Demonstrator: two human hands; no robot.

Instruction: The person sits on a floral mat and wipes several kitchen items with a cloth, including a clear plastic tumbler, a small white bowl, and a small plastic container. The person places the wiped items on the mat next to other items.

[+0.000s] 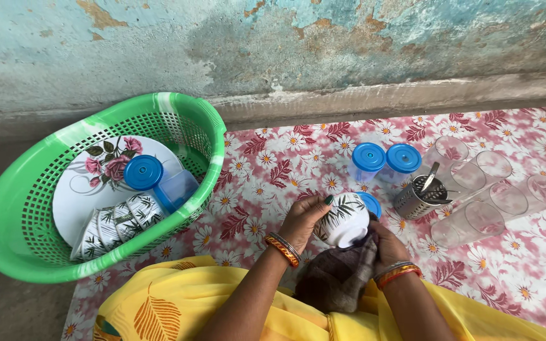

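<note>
The left hand point(304, 218) is closed around a white bowl with a dark leaf pattern point(342, 219), gripped at its left side with the fingers curled over the rim. The right hand point(388, 245) is clenched on a dark checked cloth point(338, 278), which is pressed against the lower right of the bowl; the cloth hangs down towards the lap. The bowl is thus held between both hands, tilted, above a floral mat point(273, 170) spread on the floor.

Just behind the bowl, a blue lid point(370, 203) is partly hidden. Further back, two clear containers with blue lids point(385, 161) are stood side by side. To their right, a perforated metal cutlery holder point(418, 197) with utensils is observed, and beside it a group of clear glasses point(485, 192) lying on the mat.

Well to the left, a green plastic basket point(7, 215) is noted, holding a flowered plate point(80, 196), stacked leaf-pattern bowls point(118, 224) and a blue-lidded container point(159, 180).
</note>
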